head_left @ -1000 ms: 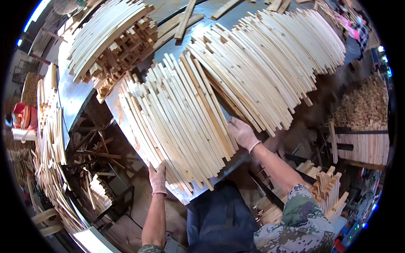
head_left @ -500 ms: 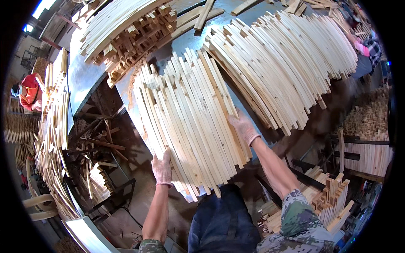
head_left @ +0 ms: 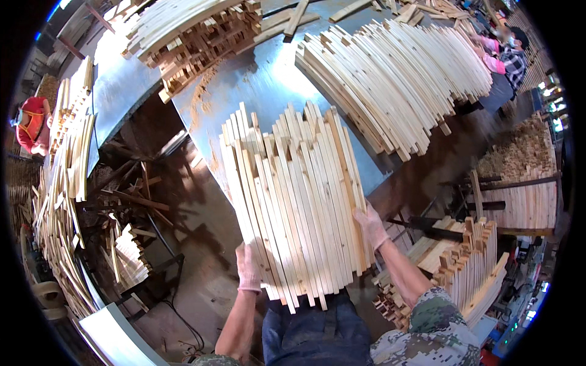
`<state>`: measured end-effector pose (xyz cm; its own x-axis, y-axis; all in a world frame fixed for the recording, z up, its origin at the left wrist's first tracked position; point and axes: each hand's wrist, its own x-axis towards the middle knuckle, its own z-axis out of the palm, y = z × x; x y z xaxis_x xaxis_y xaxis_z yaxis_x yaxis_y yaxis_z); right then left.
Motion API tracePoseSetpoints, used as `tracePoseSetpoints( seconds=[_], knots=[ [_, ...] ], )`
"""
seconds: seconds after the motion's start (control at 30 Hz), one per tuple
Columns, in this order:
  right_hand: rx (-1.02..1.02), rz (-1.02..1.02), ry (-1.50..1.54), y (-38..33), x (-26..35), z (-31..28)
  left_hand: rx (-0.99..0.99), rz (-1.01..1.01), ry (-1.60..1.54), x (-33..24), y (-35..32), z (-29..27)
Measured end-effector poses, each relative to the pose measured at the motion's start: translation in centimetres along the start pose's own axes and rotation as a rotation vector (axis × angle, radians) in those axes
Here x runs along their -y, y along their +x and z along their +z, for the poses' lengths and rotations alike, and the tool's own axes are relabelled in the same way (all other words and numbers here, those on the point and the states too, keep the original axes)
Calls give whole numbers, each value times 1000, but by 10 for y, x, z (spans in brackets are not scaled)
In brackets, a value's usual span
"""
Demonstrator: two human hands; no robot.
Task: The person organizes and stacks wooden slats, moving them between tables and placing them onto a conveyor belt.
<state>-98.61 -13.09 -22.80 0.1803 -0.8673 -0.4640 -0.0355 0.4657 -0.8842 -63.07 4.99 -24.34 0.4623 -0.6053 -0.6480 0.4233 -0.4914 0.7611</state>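
Note:
A wide bundle of pale wooden strips (head_left: 299,207) lies side by side between my two gloved hands. My left hand (head_left: 248,268) is closed on the bundle's left edge near its front end. On the opposite edge my right hand (head_left: 370,226) grips the strips, its fingers partly hidden under or behind them. The near ends reach over my dark trousers, past the edge of the metal table (head_left: 262,76). The far ends still lie over the table's surface. The strips' ends are uneven, some jutting out.
A second row of wooden strips (head_left: 390,85) lies at the right of the table. A tall stack of strips (head_left: 195,43) stands at the back left. More strips fill a rack (head_left: 476,262) at the right. One person (head_left: 33,125) works at far left, another (head_left: 510,61) at far right.
The bundle has come toward my body, away from the second row, with both hands holding its sides. More bare metal table shows behind it.

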Motion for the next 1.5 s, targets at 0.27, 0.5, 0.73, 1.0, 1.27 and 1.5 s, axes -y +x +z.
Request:
tracePoseSetpoints(
  seconds=[0.27, 0.5, 0.73, 1.0, 1.27, 1.5],
  knots=[
    [-92, 102, -20, 6, -16, -12, -178, -103, 72, 4, 47, -13],
    [-118, 54, -256, 33, -17, -21, 172, -116, -295, 39, 96, -20],
    [-68, -233, -859, 38, -13, -24, 115, -263, -365, 31, 83, -15],
    [36, -312, -699, 75, -88, -71, 224, -216, -344, 35, 98, -18],
    [-30, 243, -135, 19, 12, 21, 169, -202, -414, 14, 70, -14],
    [122, 303, 162, 20, -46, -19, 238, -2, -95, 25, 89, -11]
  ],
)
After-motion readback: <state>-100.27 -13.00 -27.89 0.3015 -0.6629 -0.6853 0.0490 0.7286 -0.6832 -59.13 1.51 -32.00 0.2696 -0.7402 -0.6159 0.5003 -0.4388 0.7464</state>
